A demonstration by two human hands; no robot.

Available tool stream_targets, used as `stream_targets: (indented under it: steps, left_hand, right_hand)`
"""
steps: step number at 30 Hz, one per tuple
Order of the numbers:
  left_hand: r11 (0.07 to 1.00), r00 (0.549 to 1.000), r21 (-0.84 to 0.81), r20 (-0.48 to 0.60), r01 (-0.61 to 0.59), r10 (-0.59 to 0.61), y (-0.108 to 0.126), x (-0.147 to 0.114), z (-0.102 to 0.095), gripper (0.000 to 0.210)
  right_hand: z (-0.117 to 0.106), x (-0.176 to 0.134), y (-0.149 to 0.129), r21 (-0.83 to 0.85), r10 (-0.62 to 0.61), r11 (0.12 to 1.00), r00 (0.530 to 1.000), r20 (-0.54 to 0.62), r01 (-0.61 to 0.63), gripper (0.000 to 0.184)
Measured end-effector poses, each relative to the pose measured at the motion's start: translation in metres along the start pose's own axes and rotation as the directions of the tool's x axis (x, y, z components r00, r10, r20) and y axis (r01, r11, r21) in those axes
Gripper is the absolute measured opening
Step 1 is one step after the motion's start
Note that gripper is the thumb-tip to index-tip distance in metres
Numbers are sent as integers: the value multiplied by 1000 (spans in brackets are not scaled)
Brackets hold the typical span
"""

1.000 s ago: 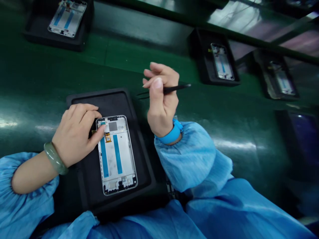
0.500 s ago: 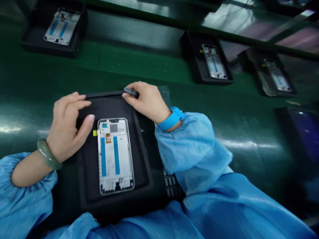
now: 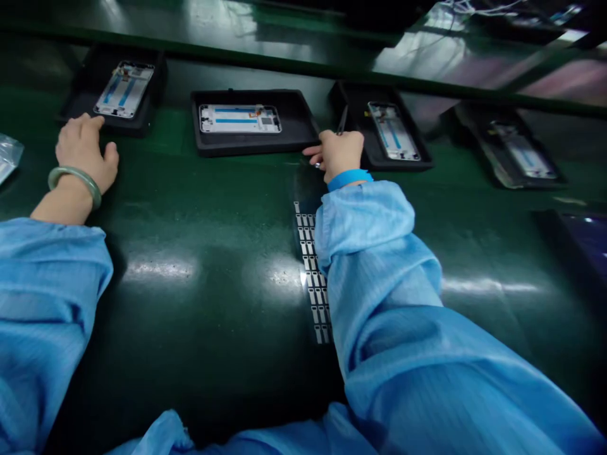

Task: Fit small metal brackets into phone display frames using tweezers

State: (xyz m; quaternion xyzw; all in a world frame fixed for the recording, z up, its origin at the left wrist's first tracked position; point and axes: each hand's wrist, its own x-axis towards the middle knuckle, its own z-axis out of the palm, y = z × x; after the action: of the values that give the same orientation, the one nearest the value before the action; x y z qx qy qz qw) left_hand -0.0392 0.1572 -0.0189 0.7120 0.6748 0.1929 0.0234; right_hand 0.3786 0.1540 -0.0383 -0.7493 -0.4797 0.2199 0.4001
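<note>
My left hand point(image 3: 84, 151), wearing a green bangle, reaches to the back left. Its fingers are stretched out at the front edge of a black tray point(image 3: 121, 125), which bears an opened phone point(image 3: 124, 90) with blue strips. My right hand point(image 3: 342, 151) is closed round dark tweezers point(image 3: 342, 119), one end pointing up above the fist. It is beside the right front corner of a second black tray point(image 3: 251, 147), lying sideways. In that tray lies another phone frame point(image 3: 239, 119), white inside with blue strips. Whether my right fingers touch this tray I cannot tell.
A sheet of small silver tabs point(image 3: 310, 272) lies partly under my right sleeve. Farther right stand a third black tray point(image 3: 401, 165) and a fourth tray point(image 3: 497, 170), each with a phone. A clear plastic bag point(image 3: 8, 157) lies at the left edge of the green table point(image 3: 203, 303).
The tray with its phone has gone from in front of me to the back row and turned sideways. Both hands have moved; the left is now at the back left tray.
</note>
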Motion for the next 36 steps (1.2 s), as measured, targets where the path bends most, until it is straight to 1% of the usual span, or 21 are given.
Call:
stream_targets:
  steps: [3,4,5,7,9,11,12,14,17,18,19,20,22,25,26,27,28,31,33,35,36]
  left_hand:
    - [999,999,29,26,30,-31,-6,19,0,52]
    - [999,999,39,30,28,-30,-7,21,0,53]
    - [999,999,48,38,20,-22,-7,22,0,55]
    - [998,1000,61,21,7,-9,-6,22,0,58]
    - [998,1000,69,-15,-3,4,-3,19,1,58]
    - [997,999,74,-47,-23,26,3,12,0,54]
    - [996,997,76,-61,-35,40,7,7,0,51]
    - [995,994,80,-78,-64,71,17,-6,-2,46]
    - [990,988,86,-98,-111,120,32,-31,-7,43]
    - [986,986,95,-81,-139,146,36,-41,-8,42]
    - [977,981,132,-75,-166,177,41,-51,-10,40]
    - [961,975,181,-37,-208,218,45,-62,-12,38]
    - [909,952,290,26,-300,306,55,-85,-15,34]
    - [798,876,365,151,-480,458,75,-125,-22,29]
    - [762,843,363,209,-537,495,83,-138,-25,29]
    - [723,794,328,253,-609,554,92,-151,-27,29]
    - [704,764,297,248,-645,596,101,-163,-30,26]
    - [539,577,209,352,-816,737,129,-195,-37,21]
    - [493,515,152,329,-856,792,146,-214,-40,29]
    - [502,485,31,311,-865,817,160,-233,-41,42]
    - [507,473,-31,318,-861,822,167,-242,-41,41]
  right_hand:
    - [-5,-20,-11,46,-6,999,1000,-13,6,22]
    - [-10,-29,-15,35,-47,998,999,-25,48,22]
    - [-15,-39,-19,-21,-136,991,990,-37,136,23]
    - [-30,-58,-25,-167,-316,938,948,-47,304,22]
    - [-46,-76,-27,-234,-436,879,899,-36,416,15]
    - [-62,-89,-24,-178,-485,863,874,-35,472,11]
    - [-69,-94,-20,-113,-479,874,878,-27,473,12]
    - [-81,-102,-9,27,-422,906,907,4,422,20]
    - [-94,-113,10,186,-253,952,967,39,242,46]
    - [-96,-116,15,246,-194,953,979,55,175,52]
    - [-97,-119,20,320,-139,941,987,81,106,53]
    - [-97,-122,24,401,-93,915,989,115,40,51]
    - [-95,-126,28,543,-37,836,980,196,-77,38]
    - [-88,-129,29,630,8,752,958,288,-196,34]
    - [-86,-129,29,629,14,748,953,301,-210,34]
    - [-83,-129,29,621,19,754,952,304,-214,33]
    - [-81,-129,30,607,23,767,954,298,-208,32]
    - [-75,-127,31,532,20,831,964,267,-164,30]
    - [-72,-126,32,496,6,856,962,273,-146,29]
    - [-70,-125,34,496,-5,856,956,294,-148,28]
    - [-70,-125,35,504,-8,850,953,303,-153,28]
